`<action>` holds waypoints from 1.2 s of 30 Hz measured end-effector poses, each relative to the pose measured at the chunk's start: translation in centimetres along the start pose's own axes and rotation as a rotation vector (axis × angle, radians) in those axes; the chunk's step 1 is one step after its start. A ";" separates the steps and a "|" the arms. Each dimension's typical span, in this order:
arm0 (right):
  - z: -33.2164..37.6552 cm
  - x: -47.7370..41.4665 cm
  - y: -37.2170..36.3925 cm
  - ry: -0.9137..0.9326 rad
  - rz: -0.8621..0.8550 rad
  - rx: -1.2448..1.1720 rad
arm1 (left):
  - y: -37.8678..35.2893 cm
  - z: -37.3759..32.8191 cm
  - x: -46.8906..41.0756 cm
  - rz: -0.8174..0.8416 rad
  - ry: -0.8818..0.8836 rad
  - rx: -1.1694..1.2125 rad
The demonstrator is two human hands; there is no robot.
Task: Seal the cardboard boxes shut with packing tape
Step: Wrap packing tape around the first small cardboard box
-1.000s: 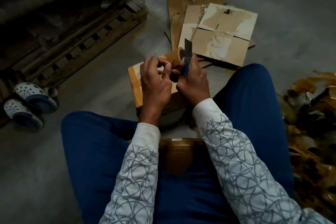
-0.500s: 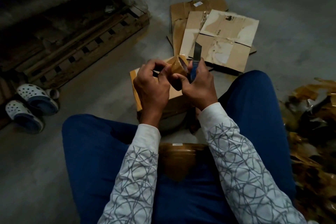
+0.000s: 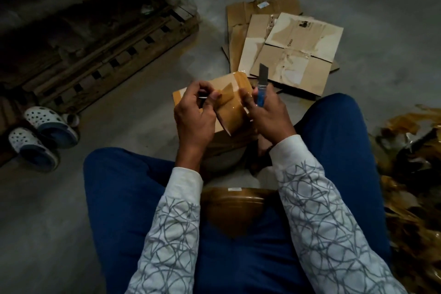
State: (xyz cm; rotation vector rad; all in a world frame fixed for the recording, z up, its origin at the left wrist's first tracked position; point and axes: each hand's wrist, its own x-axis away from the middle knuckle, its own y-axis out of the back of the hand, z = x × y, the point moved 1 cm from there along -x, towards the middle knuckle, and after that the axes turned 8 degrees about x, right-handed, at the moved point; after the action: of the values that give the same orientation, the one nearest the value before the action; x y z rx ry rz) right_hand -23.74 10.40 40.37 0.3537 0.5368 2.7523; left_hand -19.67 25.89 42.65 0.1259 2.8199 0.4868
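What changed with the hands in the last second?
The hands have spread apart: the left hand pinches a strip of tape drawn out from the right hand. The right hand still grips the blue knife, blade up; the box below stays put.

Brown tape strip (image 3: 230, 108) (glossy) spans slantwise above a small cardboard box (image 3: 225, 81); flattened boxes (image 3: 296, 55) lie stacked beyond.
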 end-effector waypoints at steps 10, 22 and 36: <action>0.0 0.0 0.0 0.259 -0.242 0.156 | 2.7 0.2 -0.6 0.161 -0.146 -0.048; -0.1 0.2 -2.5 0.269 -0.159 -0.119 | 2.8 1.8 -0.3 0.087 -0.100 -0.025; 0.2 0.5 -2.0 0.381 -0.098 -0.034 | 3.1 1.6 -0.4 0.135 -0.097 0.031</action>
State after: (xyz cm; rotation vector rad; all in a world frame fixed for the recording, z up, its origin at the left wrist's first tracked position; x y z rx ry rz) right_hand -23.58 12.41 39.85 -0.2067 0.5793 2.7375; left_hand -18.72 29.19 42.38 0.3384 2.7363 0.4539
